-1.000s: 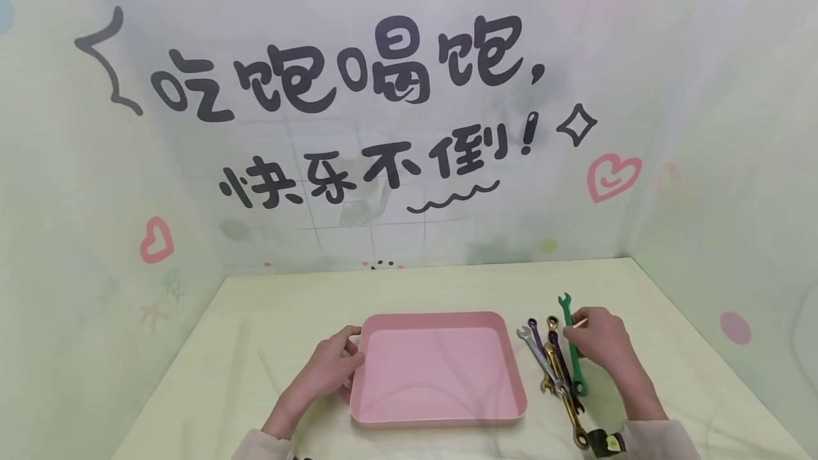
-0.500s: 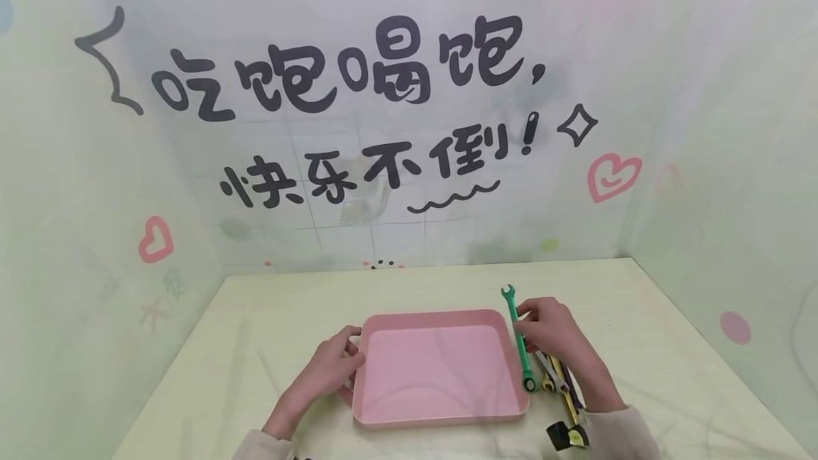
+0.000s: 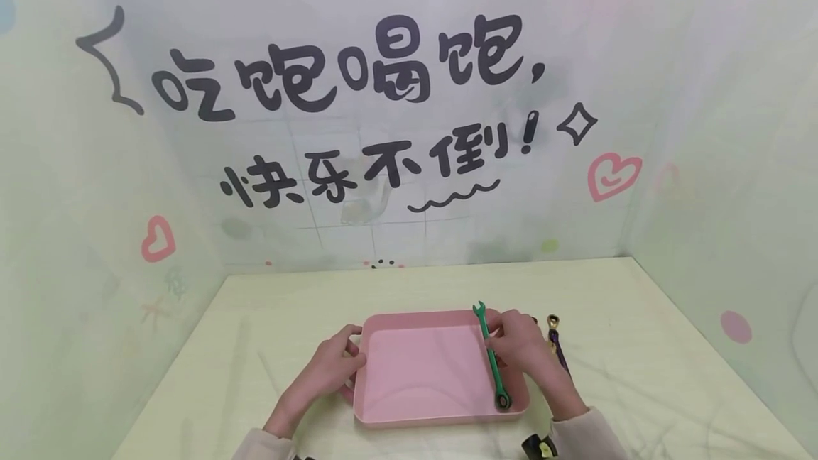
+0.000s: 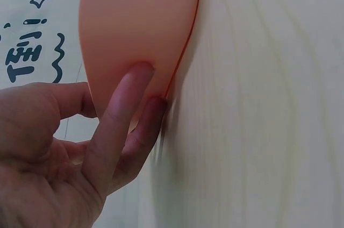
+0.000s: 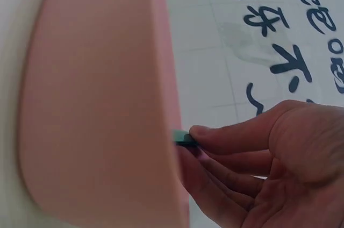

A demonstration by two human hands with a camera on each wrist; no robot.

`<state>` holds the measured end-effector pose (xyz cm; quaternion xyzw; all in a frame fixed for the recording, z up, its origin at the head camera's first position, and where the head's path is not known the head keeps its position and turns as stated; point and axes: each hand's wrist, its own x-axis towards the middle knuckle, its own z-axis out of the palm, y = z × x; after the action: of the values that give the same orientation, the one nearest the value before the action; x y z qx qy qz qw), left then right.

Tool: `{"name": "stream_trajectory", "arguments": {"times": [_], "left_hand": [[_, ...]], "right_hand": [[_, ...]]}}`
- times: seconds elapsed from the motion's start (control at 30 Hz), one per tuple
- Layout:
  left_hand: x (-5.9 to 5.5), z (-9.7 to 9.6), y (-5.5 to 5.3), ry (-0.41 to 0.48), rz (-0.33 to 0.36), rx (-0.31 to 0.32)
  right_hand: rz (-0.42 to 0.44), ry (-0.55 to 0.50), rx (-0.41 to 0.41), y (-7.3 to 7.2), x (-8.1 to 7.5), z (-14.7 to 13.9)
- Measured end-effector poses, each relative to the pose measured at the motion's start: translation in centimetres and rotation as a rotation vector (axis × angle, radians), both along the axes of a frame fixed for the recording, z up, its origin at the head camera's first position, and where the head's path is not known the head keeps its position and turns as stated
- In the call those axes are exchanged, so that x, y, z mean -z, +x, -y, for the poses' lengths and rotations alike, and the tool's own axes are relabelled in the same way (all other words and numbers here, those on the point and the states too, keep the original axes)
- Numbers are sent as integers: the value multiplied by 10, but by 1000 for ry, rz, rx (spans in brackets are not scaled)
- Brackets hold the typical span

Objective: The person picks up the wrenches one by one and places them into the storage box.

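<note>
At the pink tray, hands full: curved wall left, slim green wrench right.

The pale wooden table bears 1 pink tray and wrenches beside it.

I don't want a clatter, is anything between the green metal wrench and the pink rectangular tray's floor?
Possibly the pink tray at its far rim, which the green wrench overlaps in the head view. No tool lies between.
</note>
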<state>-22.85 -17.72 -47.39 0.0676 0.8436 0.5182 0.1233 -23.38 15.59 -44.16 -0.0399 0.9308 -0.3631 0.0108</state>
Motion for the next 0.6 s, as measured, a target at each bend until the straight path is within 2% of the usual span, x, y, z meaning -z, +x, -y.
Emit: {"name": "stream_trajectory", "arguments": {"times": [0.2,0.4,0.6], "left_hand": [[-1,0,1,8,16,-23],[-1,0,1,-5,7,-15],[-1,-1,0,-7,6,-12]], "right_hand": [[-37,145,3,-1,6,6],[-35,254,25,-1,14,9],[-75,357,34,-1,21,15]]}}
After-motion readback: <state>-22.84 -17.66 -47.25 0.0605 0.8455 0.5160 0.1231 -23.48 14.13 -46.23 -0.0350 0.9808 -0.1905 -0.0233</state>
